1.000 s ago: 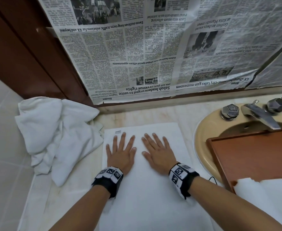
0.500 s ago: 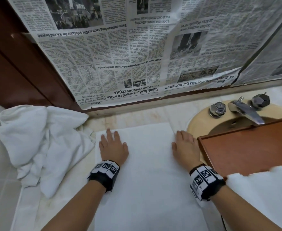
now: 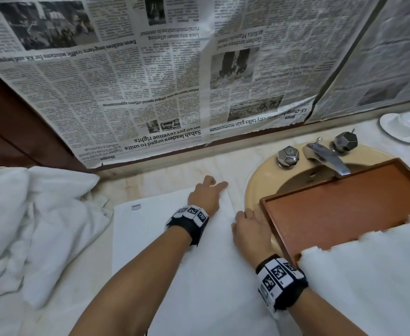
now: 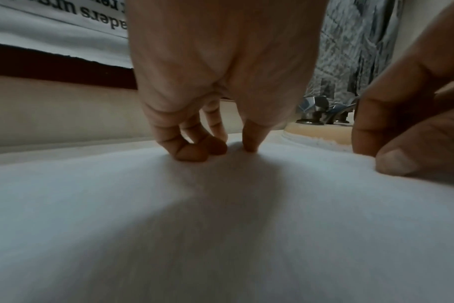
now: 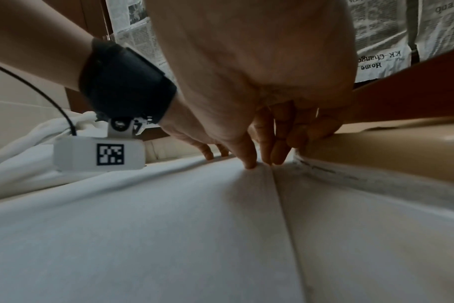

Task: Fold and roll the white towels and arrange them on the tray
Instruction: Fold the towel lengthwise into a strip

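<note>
Flat towel [image 3: 175, 275] spread on the counter [image 3: 150, 180] between a crumpled pile [image 3: 36, 221] and the tray [image 3: 344, 214], which sits over the sink [image 3: 262, 180]. Left hand [image 3: 205, 196] pinches the far right corner, fingertips [image 4: 192, 153] bunched on the cloth; right hand [image 3: 250, 232] pinches the right edge, fingers [image 5: 249, 160] curled at a raised crease. Terry cloth appears soft, light and limp: best held at corners and edges, both hands together, or it will likely sag and wrinkle.
</note>
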